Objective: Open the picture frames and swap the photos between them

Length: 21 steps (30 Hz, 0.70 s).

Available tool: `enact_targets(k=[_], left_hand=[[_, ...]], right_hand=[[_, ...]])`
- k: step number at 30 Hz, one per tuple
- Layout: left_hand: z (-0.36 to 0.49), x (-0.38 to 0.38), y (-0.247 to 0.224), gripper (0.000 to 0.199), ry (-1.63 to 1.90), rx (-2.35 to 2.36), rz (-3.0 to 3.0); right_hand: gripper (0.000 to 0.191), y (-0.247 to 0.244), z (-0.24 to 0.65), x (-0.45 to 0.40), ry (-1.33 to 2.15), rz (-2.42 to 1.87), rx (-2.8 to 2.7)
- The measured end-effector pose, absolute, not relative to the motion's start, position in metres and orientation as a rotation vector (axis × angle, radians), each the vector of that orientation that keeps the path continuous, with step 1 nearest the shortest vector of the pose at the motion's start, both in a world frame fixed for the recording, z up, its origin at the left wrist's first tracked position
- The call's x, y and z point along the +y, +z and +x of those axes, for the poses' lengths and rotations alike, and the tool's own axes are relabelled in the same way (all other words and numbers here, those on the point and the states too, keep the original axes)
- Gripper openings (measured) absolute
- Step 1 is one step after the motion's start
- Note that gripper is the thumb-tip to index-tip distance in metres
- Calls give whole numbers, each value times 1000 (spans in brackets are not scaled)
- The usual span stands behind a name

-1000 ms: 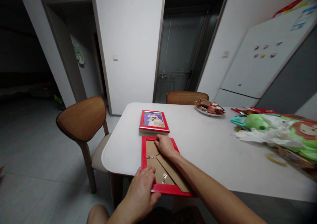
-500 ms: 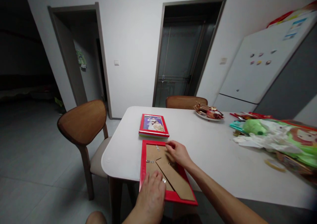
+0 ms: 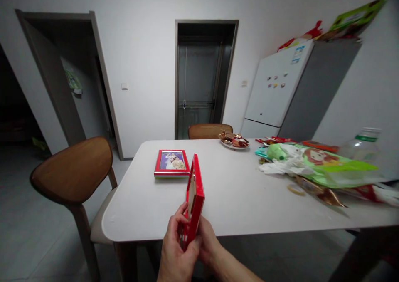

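A red picture frame (image 3: 197, 199) stands on edge between my hands, its narrow side turned toward me and its tan back facing left. My left hand (image 3: 180, 242) is wrapped round its lower left part, thumb on the near edge. On the frame's right side, my right hand (image 3: 207, 238) grips it low down; most of its fingers are hidden behind the frame. Beyond it, another red picture frame (image 3: 157, 162) lies face up on the white table (image 3: 137, 207), showing a photo of people.
A plate (image 3: 238, 147) of wrapped snacks sits at the table's far side. On the right lie green plastic packaging (image 3: 330, 165), crumpled tissue (image 3: 280, 165) and a roll of tape (image 3: 295, 190). A clear jug (image 3: 361, 149) stands behind them. A wooden chair (image 3: 75, 169) is at the left.
The held frame, earlier lying back-up at the table edge, is now tilted upright on its side. Both hands have shifted from its back to gripping its sides. My view has swung right.
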<state>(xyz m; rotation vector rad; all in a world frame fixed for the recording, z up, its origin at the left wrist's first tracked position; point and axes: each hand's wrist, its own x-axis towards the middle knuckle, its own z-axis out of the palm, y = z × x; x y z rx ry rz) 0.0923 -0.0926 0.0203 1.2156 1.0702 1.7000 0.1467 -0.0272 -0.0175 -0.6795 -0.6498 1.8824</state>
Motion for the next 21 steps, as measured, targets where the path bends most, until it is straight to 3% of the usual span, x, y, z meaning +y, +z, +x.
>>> enact_targets(k=[2, 6, 13, 18, 21], left_hand=[[92, -88, 27, 34, 1765, 1083, 1191], [90, -72, 40, 59, 1728, 963, 1101], [126, -36, 4, 48, 1445, 861, 1193], [142, -13, -19, 53, 1154, 1359, 1670], [144, -4, -22, 53, 1053, 1500, 1739]], right_hand=[[23, -15, 153, -24, 1763, -631, -595], [44, -12, 203, 0, 1636, -746, -689], [42, -11, 318, 68, 1307, -1392, -1161], [36, -20, 349, 110, 731, -1757, -1613], [40, -28, 351, 127, 592, -1821, -1658]])
